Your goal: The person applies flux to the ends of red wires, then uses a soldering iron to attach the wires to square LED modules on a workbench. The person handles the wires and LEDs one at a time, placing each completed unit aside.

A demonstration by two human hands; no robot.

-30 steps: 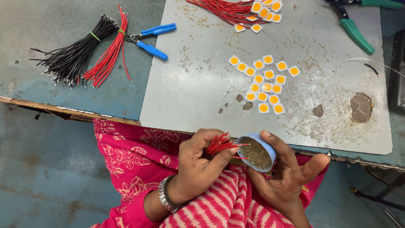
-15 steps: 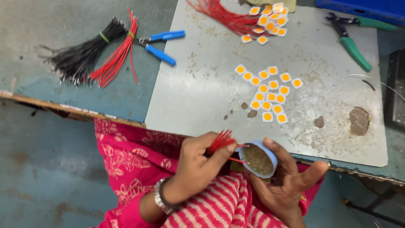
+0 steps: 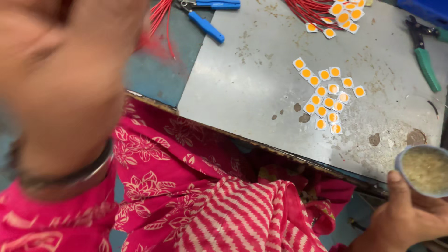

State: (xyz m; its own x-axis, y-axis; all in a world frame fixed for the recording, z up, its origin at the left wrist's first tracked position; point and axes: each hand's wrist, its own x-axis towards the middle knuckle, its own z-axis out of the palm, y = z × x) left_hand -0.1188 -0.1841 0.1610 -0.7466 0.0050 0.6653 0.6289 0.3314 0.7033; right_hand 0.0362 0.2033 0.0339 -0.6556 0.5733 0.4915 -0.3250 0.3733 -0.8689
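My left hand [image 3: 70,93] is raised close to the camera and fills the left side as a blur. A blurred smear of red wires [image 3: 151,44] shows at its edge, so it seems to be gripping the thin red wires. A metal bangle [image 3: 70,179] circles that wrist. At the bottom right, my right hand [image 3: 406,219] holds a small round blue tin [image 3: 422,170] of yellowish paste below the table edge. Several small square chips with orange centres [image 3: 326,95] lie loose on the grey metal plate [image 3: 252,84].
Blue-handled pliers [image 3: 207,25] lie at the top beside a red wire bundle [image 3: 161,14]. More red wires [image 3: 308,9] and chips [image 3: 343,18] sit at the plate's far edge. Green-handled pliers [image 3: 427,65] lie at the right. Pink patterned cloth [image 3: 210,196] covers my lap.
My left hand has risen from the tin up toward the camera and is now blurred. The view has swung left, so the right hand and tin sit at the lower right corner.
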